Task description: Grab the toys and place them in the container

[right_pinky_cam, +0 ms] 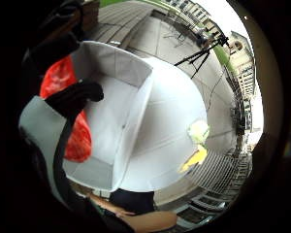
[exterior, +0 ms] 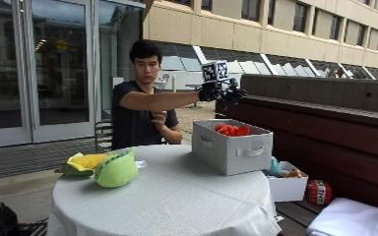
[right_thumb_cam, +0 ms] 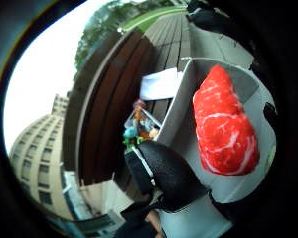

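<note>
Right hand high above grey container, fingers spread, holding nothing. Red toy already inside. Next: green toy and yellow toy, far across table.

Grey fabric container, open-topped, with a strap handle on each visible side, stands upright at the round table's far right edge, near the wooden bench. Red toy shaped like a marbled steak with white streaks lies inside it against one wall, its top showing above the rim. Light green plush toy and yellow-and-green plush toy sit touching each other near the table's left edge, well apart from the container.
</note>
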A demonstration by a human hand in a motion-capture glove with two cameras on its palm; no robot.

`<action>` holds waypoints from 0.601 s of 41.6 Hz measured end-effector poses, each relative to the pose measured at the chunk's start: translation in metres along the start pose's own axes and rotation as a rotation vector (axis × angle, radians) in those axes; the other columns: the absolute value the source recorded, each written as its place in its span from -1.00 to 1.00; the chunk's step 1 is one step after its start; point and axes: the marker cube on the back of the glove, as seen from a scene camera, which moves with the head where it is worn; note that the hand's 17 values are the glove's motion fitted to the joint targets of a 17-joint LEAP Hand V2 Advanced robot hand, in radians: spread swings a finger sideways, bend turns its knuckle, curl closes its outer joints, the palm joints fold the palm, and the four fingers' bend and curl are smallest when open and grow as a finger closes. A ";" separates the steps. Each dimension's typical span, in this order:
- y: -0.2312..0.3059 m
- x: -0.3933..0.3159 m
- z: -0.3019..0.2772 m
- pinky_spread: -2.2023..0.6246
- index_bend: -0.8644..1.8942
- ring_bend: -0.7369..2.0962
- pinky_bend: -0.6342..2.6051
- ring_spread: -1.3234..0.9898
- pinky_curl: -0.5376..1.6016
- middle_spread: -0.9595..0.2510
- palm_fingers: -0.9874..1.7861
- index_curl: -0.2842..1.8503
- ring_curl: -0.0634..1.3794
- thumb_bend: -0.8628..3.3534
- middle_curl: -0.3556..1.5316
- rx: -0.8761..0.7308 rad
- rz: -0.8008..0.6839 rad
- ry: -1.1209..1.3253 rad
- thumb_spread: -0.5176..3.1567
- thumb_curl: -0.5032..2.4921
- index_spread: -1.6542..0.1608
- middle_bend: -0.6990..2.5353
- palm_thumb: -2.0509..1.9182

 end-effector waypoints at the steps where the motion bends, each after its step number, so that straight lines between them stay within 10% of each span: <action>1: 0.002 0.004 -0.004 0.27 -0.36 0.34 0.16 -0.15 0.01 0.11 -0.01 -0.15 -0.19 -0.65 0.00 0.006 -0.001 0.005 -0.16 -0.21 0.44 -0.35 0.13; 8: 0.020 0.065 -0.032 0.40 -0.29 0.11 0.19 -0.03 -0.01 0.31 -0.33 -0.23 -0.33 -0.64 -0.05 0.037 0.021 0.084 -0.16 -0.31 0.44 -0.39 -0.02; 25: 0.093 0.299 -0.043 0.55 -0.28 -0.06 0.11 0.08 -0.11 0.44 -0.39 -0.36 -0.52 -0.63 -0.10 -0.015 0.271 0.162 -0.17 -0.43 0.45 -0.40 -0.02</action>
